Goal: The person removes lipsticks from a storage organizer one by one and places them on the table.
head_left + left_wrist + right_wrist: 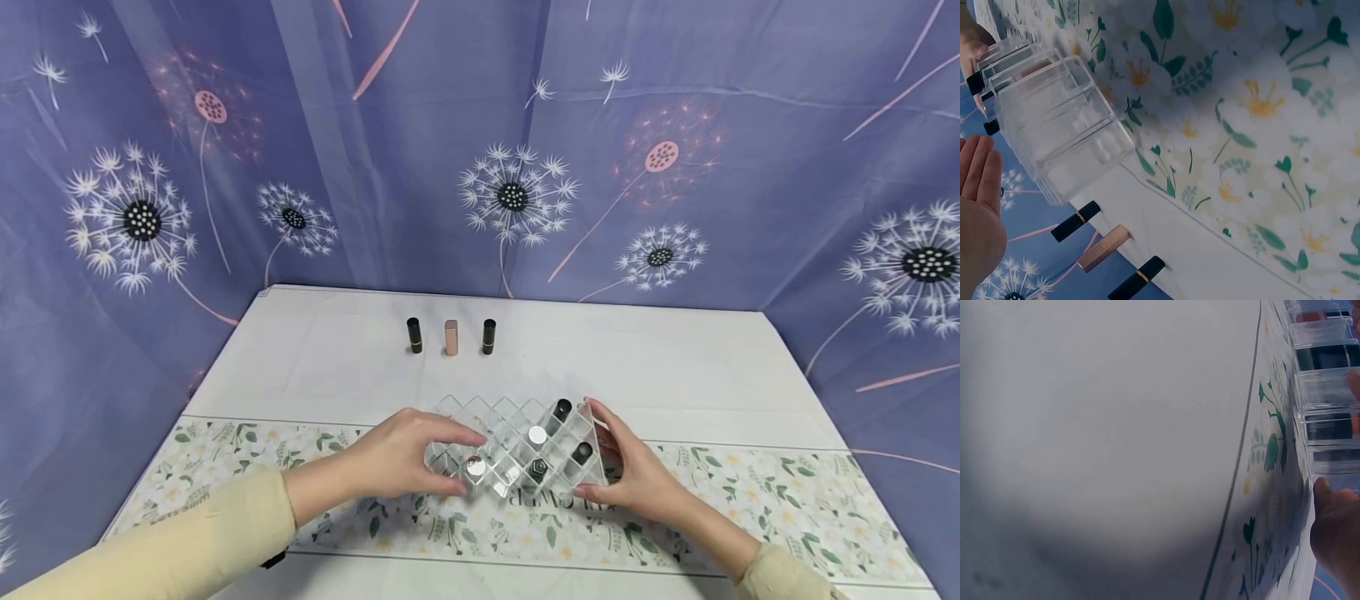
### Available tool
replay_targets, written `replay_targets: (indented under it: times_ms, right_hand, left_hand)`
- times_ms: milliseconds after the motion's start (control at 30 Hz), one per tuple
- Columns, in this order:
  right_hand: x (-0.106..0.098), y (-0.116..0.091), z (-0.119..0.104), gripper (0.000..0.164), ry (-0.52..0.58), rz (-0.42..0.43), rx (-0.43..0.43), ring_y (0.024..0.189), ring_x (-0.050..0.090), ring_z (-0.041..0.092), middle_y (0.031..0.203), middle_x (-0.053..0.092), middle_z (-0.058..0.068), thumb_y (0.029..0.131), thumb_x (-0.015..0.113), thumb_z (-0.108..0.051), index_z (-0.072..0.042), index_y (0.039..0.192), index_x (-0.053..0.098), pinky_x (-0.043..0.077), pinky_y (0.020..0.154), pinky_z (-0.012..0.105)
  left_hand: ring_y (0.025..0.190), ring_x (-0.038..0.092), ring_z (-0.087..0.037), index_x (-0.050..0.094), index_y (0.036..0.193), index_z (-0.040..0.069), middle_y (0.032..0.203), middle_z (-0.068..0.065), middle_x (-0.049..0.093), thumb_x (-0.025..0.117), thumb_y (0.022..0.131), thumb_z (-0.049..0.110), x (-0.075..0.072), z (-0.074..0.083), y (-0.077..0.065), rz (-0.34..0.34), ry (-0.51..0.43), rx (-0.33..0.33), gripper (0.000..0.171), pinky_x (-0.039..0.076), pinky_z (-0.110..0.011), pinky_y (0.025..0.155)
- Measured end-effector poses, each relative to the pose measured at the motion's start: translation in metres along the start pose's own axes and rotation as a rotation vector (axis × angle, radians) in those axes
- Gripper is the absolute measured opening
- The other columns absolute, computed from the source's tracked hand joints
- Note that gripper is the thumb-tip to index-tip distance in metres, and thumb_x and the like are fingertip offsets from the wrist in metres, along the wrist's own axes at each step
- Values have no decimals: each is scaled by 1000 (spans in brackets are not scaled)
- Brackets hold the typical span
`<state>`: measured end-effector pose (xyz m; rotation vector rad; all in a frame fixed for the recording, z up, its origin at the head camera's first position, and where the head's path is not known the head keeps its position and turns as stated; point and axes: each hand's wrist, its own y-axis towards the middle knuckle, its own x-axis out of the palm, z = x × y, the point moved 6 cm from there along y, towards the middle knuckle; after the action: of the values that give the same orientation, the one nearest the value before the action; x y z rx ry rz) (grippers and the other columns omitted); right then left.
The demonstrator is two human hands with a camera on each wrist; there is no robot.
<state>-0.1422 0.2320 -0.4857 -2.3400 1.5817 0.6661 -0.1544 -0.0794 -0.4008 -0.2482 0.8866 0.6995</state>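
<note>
A clear acrylic lipstick organizer [506, 412] with diamond-shaped slots stands on the floral strip. Several tubes stand in it: black lipsticks [582, 452] at the right, a white-topped one [537, 435], a dark faceted cap [537, 469] and a silver-topped tube [475, 467] at the left. My right hand [633, 467] grips the organizer's right end, thumb on the near side and fingers at the far corner. Over the left end, my left hand [408, 454] has thumb and index finger spread apart near the silver-topped tube; its fingers [988, 175] look straight in the left wrist view.
Behind the organizer, a black lipstick [414, 335], a rose-gold lipstick [451, 337] and another black lipstick [489, 337] stand in a row on the white table [637, 358]. A purple dandelion-print curtain [420, 167] rises along the table's back and sides.
</note>
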Motion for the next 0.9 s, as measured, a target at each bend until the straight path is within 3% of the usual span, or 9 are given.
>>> replay_targets:
  times_ms: [100, 333, 567, 900]
  right_hand:
    - [0, 0, 0, 124, -8, -1, 2, 148, 42, 53, 170, 28, 30, 81, 97, -26, -6, 171, 14, 42, 112, 17]
    - [0, 0, 0, 124, -8, 3, 7, 150, 39, 52, 171, 26, 29, 81, 97, -26, -3, 171, 15, 40, 112, 15]
    - [0, 0, 2, 124, 0, 5, 11, 150, 40, 52, 171, 27, 30, 81, 97, -26, -4, 171, 15, 40, 112, 15]
    - [0, 0, 2, 124, 19, 4, 9, 148, 41, 54, 169, 29, 31, 80, 97, -23, -3, 171, 14, 41, 111, 15]
  left_hand:
    - [123, 70, -13, 72, 140, 21, 136, 7, 73, 91, 86, 33, 2, -1, 0, -4, -5, -13, 58, 54, -43, 112]
    - [121, 72, -15, 74, 135, 15, 133, 4, 75, 90, 88, 27, 5, 1, 2, 17, 7, 56, 51, 56, -42, 110]
    - [119, 72, -12, 75, 134, 19, 130, 7, 76, 88, 89, 25, 9, -2, 4, 7, 25, 62, 47, 57, -39, 108]
    - [115, 74, -12, 78, 127, 16, 125, 6, 78, 88, 90, 21, 13, -2, 7, 30, 77, 110, 39, 58, -36, 105]
